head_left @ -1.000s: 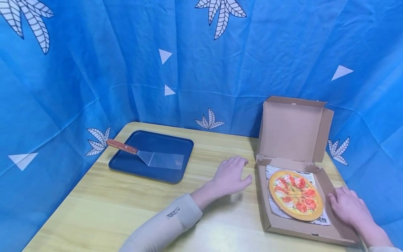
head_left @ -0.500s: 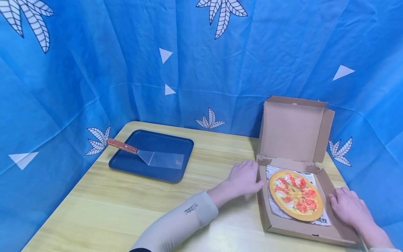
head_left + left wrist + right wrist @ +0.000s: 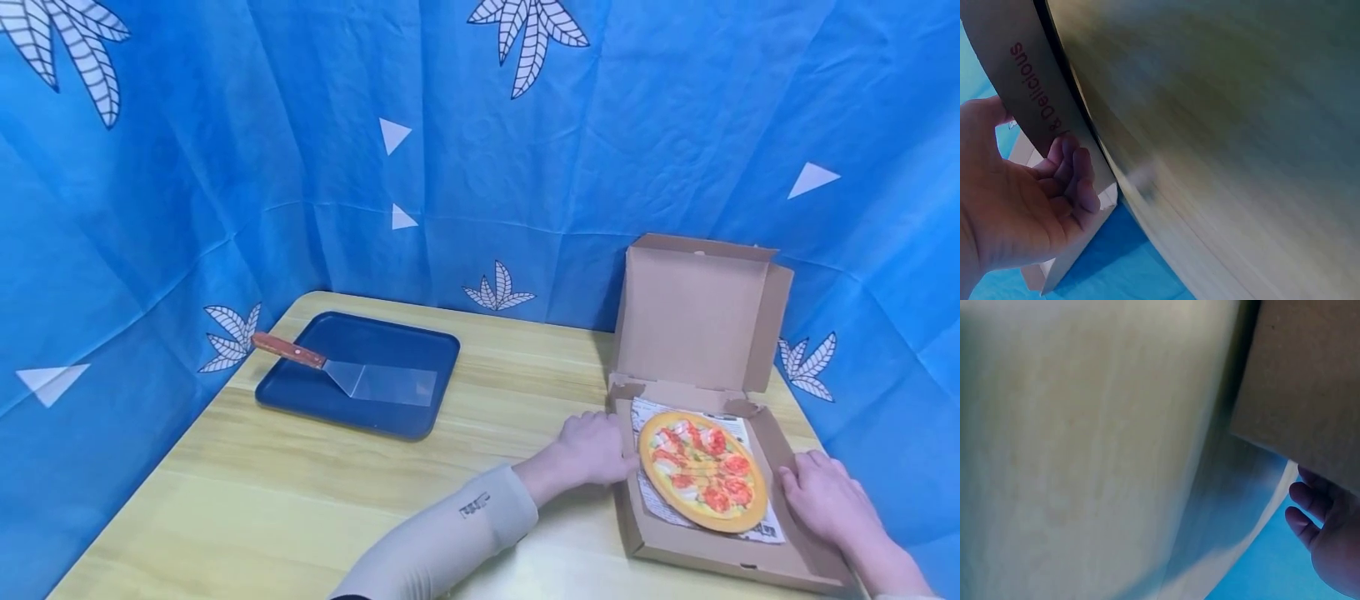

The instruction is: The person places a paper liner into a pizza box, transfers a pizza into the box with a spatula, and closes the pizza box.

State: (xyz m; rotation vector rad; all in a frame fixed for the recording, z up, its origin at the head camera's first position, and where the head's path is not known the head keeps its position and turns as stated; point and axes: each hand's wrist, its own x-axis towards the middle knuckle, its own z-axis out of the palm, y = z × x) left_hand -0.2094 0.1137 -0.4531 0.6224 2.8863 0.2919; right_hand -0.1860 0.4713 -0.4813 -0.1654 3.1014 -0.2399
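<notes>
A cardboard pizza box (image 3: 693,562) sits at the right of the table, its lid (image 3: 686,317) raised at the back. Inside, a round pizza (image 3: 705,471) with red and white toppings lies on newsprint-patterned paper (image 3: 771,527). My left hand (image 3: 592,450) grips the left side wall, thumb over the rim. In the left wrist view its fingers (image 3: 1066,165) are curled against the outer wall, beside red lettering. My right hand (image 3: 828,500) holds the right side wall, thumb on the inner side. In the right wrist view, the fingers (image 3: 1310,503) are partly hidden by the box wall (image 3: 1310,394).
A dark blue tray (image 3: 300,396) stands at the back left of the wooden table (image 3: 247,508). Across it lies a spatula (image 3: 393,385) with a metal blade, its wooden handle (image 3: 288,348) jutting over the left rim. Blue patterned cloth (image 3: 510,167) hangs behind the table.
My left hand has moved right from over the table to the box's left wall and now grips it. The right hand stays on the right wall; tray and spatula have not moved.
</notes>
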